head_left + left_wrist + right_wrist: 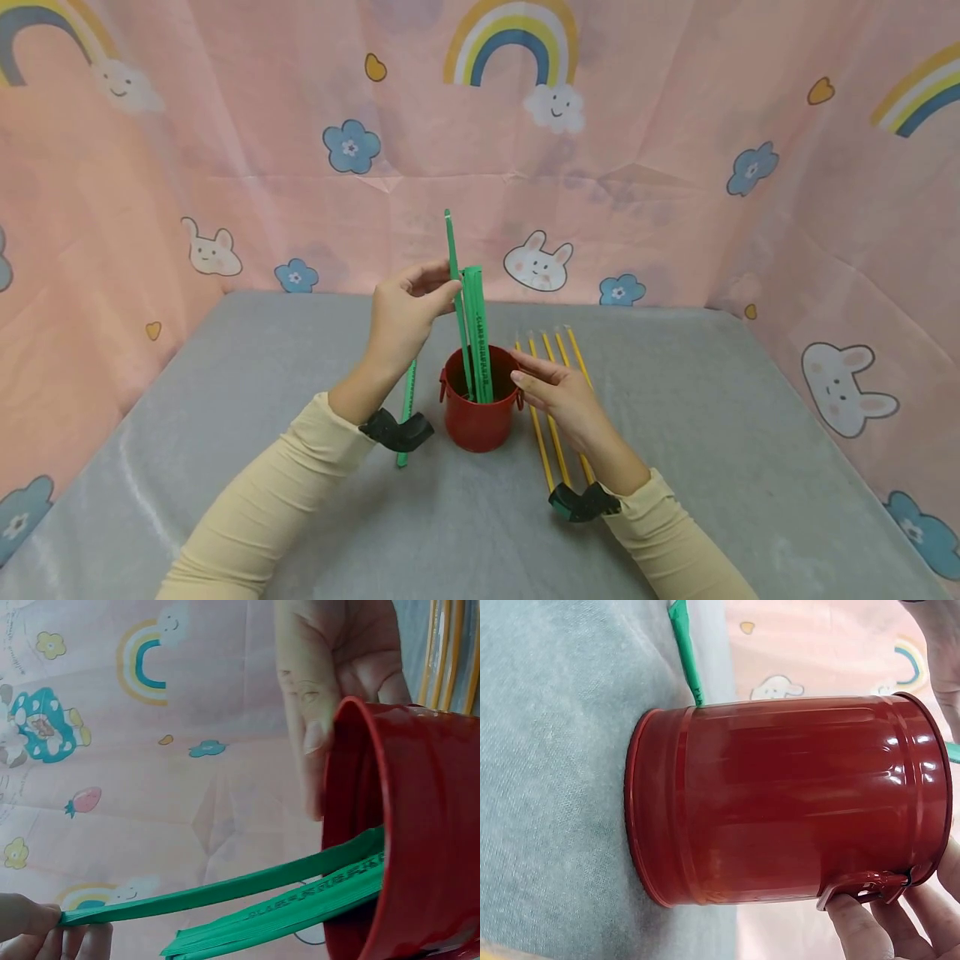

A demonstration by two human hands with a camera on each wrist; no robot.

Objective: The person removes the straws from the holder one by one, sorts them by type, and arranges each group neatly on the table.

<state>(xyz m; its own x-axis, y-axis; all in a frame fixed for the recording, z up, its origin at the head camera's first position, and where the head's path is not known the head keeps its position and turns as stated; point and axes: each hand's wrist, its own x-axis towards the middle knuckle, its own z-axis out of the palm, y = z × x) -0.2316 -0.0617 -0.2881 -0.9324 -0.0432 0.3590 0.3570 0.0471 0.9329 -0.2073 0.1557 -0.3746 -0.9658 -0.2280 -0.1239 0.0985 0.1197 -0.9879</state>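
Red metal bucket [480, 417] upright on the grey table cover [712, 467], between the 2 forearms. Inside it, a bundle of green strips [477, 333] standing on end, printed lettering along one face. Left hand [405, 315] raised above and left of the bucket, thumb and fingers pinching 1 green strip [452, 250] near its middle; lower end of that strip down inside the bucket mouth, top end poking above the bundle. Right hand [558, 392] just beside the bucket's right side, fingers straight, fingertips [859, 922] touching the handle lug [862, 885] and rim, gripping nothing. Hands apart, 1 either side of the bucket. Another green strip [407, 408] flat on the cover, left of the bucket, partly under the left wrist. 4 yellow sticks [551, 367] lying side by side right of the bucket, partly under the right hand. Behind, pink backdrop [675, 167] with rainbows, rabbits and flowers.
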